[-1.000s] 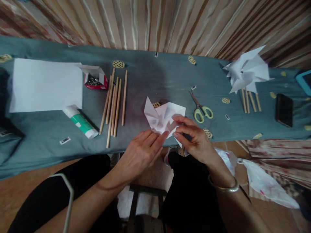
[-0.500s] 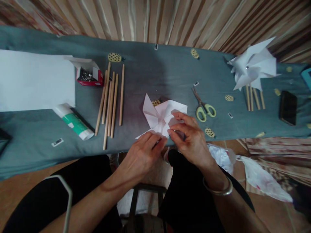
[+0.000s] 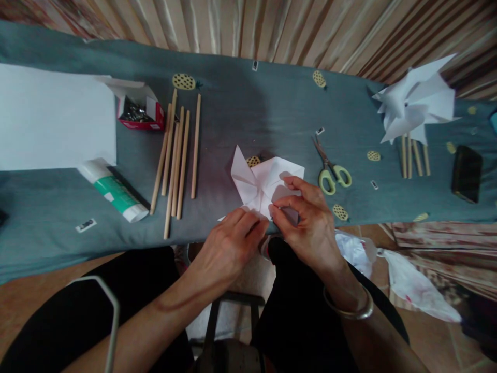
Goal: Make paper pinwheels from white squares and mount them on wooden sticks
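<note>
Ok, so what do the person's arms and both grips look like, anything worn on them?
The left grip and right grip are ungloved, with no ring that I can make out. The left forearm and right forearm show no sleeves. A smooth, silver-coloured bangle circles the right wrist; nothing visible is on the left one.
</note>
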Motion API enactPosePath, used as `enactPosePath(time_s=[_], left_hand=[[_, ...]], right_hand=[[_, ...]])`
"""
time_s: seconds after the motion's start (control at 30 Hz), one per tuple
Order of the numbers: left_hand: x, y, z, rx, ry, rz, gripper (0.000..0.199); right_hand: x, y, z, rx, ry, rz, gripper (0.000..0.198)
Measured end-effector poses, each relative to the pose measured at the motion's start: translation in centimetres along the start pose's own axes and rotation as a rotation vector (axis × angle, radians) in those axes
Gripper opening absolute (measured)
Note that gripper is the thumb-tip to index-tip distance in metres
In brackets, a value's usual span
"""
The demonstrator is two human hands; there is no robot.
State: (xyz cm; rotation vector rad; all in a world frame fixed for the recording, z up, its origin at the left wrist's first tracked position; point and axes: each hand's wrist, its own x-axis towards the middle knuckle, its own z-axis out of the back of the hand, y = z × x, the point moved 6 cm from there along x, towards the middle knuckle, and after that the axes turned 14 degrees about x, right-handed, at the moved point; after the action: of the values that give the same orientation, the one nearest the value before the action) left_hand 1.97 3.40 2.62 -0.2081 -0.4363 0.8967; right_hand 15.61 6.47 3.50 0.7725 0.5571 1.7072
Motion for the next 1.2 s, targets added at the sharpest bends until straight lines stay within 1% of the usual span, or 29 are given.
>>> enactPosePath(time_s=[0.23,0.63,0.9,1.1,1.2], left_hand=[[0.07,0.11,-0.18,-0.039,0.01,0.02,0.016],[0.47,0.23,0.1,-0.027,-0.005,0.031,0.018],[0.4,0.25,0.08,-0.023,-0.032,0.029,0.016],[0.34,0.25,-0.18,-0.03,0.01,0.04,0.019],[0.41,0.26,-0.14,-0.026,0.005,0.049,0.019]], right_hand=[[-0.07,-0.1,-0.02,0.046,-0.003,-0.041,0.009],[-0.07,-0.02,0.02,0.051,-0.031,-0.001,0.013],[-0.02,-0.02,-0.16,0.023,-0.023,0.015,0.011],[0.05,0.1,-0.34,0.033,-0.011,0.022,0.014],[0.07,0.27,-0.45,0.032,0.004,0.028,0.017]])
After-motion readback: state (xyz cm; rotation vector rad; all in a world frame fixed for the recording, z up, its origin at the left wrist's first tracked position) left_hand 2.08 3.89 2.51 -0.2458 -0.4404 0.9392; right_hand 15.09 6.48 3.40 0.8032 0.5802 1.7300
